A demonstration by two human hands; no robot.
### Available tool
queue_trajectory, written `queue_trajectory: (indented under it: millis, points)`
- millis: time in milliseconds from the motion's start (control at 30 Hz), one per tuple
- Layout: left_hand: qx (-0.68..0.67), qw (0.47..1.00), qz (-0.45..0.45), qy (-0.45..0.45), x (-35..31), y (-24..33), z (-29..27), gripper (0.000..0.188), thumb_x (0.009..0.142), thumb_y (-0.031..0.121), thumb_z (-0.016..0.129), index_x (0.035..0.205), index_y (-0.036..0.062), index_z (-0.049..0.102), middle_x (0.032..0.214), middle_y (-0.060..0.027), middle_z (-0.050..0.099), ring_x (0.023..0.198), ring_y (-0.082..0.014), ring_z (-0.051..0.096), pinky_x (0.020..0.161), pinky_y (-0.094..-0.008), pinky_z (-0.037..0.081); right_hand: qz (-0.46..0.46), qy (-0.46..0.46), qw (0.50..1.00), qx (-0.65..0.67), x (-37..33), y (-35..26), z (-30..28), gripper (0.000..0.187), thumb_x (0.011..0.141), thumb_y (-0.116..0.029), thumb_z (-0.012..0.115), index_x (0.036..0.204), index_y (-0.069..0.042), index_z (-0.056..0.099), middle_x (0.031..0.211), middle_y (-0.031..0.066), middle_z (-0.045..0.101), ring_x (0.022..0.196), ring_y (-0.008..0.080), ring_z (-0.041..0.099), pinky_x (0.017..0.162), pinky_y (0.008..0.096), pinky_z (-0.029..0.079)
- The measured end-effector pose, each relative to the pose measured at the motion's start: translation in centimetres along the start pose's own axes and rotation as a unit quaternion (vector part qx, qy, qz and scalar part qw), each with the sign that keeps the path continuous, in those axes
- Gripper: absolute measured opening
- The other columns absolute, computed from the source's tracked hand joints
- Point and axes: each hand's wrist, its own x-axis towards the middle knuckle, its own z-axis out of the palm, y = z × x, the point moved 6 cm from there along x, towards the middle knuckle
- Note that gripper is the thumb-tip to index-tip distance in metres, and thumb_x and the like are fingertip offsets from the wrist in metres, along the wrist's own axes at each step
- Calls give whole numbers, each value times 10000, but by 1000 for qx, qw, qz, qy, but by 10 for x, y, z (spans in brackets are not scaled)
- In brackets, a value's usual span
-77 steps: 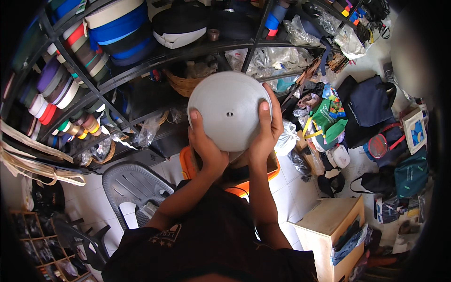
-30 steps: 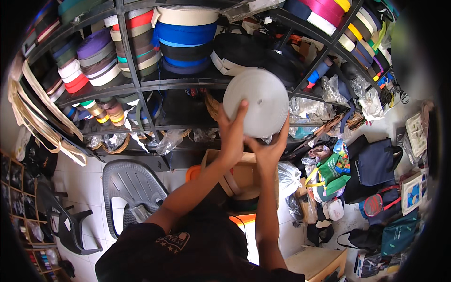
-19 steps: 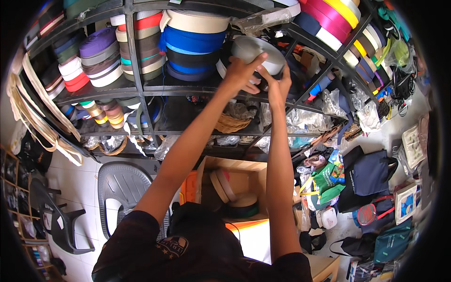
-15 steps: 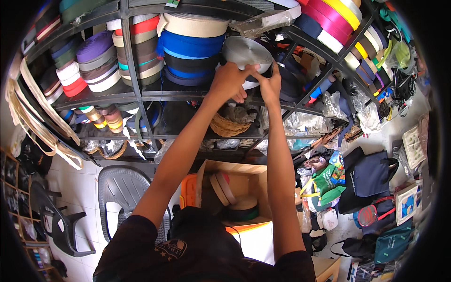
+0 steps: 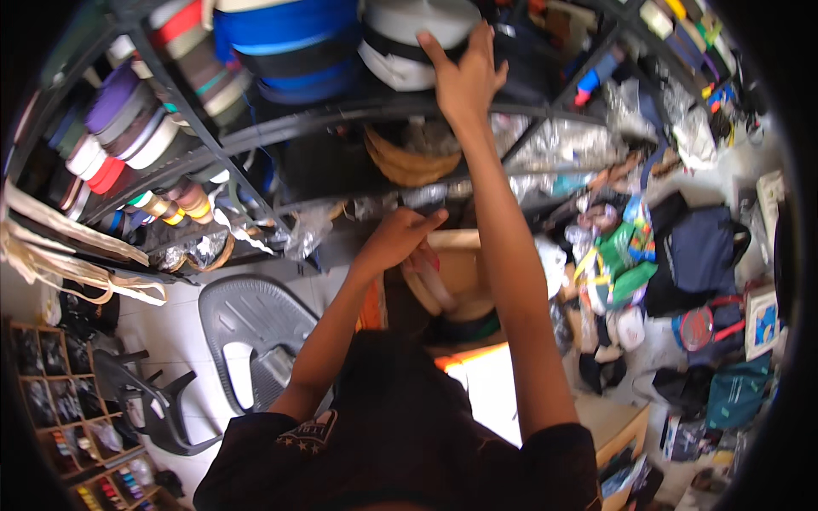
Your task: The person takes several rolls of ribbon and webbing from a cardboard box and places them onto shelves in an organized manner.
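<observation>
My right hand (image 5: 467,78) reaches up to the shelf. Its fingers are spread against the front edge of a grey webbing roll (image 5: 422,15), with the thumb near the rim. Under that roll lie a black roll (image 5: 394,44) and a white roll (image 5: 396,70), stacked. Lower down, my left hand (image 5: 394,243) hangs above an open cardboard box (image 5: 469,271). The left thumb points out, away from the loosely bent fingers, and I see nothing held. In the box, a pale roll (image 5: 433,285) leans on a dark one with a green edge (image 5: 469,328), partly behind my forearm and shirt.
Blue and black rolls (image 5: 290,43) stand left of the grey stack. A wicker basket (image 5: 409,162) sits on the shelf below. A grey plastic chair (image 5: 230,315) is at my left. Bags (image 5: 707,255) and plastic-wrapped goods crowd the floor at right.
Both hands were together at the grey roll. My left hand has dropped down over the box, while the right stays at the roll. The whole view has tilted downward.
</observation>
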Motion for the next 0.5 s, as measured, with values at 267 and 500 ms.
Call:
queue_trajectory:
  millis: [267,500]
  points:
    - [-30,991,-128,-12,-25,-105,21,592,925,551,503,627,39,511,692,-208,676,490,-211,657,358,-241,448,110,-62,991,53,12,-38,-21,458,763,-271,750,1043,56,593,1003,229,659,998,374,613,925,546,334]
    - [-1,985,-163,-65,-29,-172,34,580,941,528,479,691,6,533,711,-207,686,505,-217,660,390,-258,480,66,-121,988,-62,12,-32,-22,472,805,-399,688,1051,4,666,1093,176,664,1102,363,576,980,632,269]
